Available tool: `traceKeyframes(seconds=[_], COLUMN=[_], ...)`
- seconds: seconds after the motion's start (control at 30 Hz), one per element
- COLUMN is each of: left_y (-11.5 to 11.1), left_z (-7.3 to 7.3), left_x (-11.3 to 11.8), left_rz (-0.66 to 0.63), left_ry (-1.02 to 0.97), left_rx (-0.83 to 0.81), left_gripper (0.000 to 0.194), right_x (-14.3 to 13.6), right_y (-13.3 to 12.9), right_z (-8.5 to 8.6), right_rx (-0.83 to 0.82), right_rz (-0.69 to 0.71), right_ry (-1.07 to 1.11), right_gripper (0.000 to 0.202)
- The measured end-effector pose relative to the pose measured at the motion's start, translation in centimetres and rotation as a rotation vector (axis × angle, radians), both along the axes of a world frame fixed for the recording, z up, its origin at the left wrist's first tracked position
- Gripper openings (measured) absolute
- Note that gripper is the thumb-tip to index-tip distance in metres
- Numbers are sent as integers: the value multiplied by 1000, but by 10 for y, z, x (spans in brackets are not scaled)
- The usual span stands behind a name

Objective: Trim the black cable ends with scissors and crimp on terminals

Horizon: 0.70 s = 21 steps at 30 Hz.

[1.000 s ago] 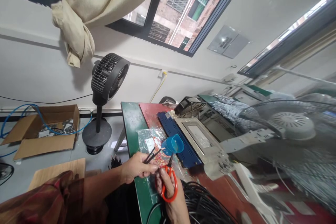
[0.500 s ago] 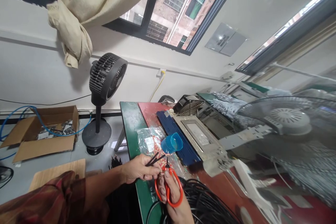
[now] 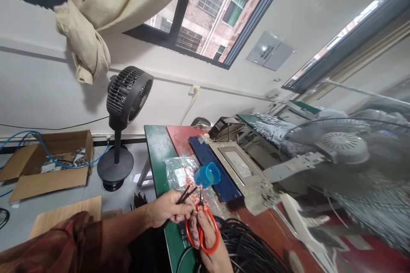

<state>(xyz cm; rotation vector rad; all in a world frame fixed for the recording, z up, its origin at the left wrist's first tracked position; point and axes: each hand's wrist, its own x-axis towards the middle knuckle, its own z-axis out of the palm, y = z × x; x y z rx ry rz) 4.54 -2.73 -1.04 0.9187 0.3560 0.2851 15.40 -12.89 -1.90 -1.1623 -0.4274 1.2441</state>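
My left hand [image 3: 171,209] pinches a black cable [image 3: 185,195] whose dark ends stick up past the fingers. Close beside it, my right hand [image 3: 206,232] has its fingers through the loops of orange-handled scissors [image 3: 215,239], blades pointing away from me. The fingertips of both hands meet, and what lies between them is too small to make out. Just beyond the blades stands a blue plastic cup [image 3: 208,175]. Small red and orange bits lie around it on a clear plastic bag [image 3: 174,170]. A coil of black cable [image 3: 246,243] lies right of my right hand.
A blue panel [image 3: 216,170] and a beige machine frame [image 3: 240,162] are behind the cup. A fan with a clear guard [image 3: 344,147] stands at the right. On the floor at left are a black pedestal fan [image 3: 117,149] and an open cardboard box [image 3: 48,179].
The whole view has shifted slightly. Both hands keep their hold, the left on the black cable and the right on the scissors, with little other movement.
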Motion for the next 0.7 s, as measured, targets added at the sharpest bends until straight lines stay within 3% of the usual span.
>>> traceKeyframes(seconds=[0.17,0.43,0.7], left_y=[-1,-1,-3], left_z=[-3,-2,-2], left_x=[1,2,3], left_rz=[70,81,116], left_ry=[33,-26,27], left_rx=[-3,-46,60], left_gripper=[43,39,43], right_x=[-2,-4,-4], right_y=[6,7,8], right_z=[2,7,11], right_rx=[-19,20,53], right_rz=[-42,24,1], right_ry=[-41,-98,-153], right_gripper=[46,44,46])
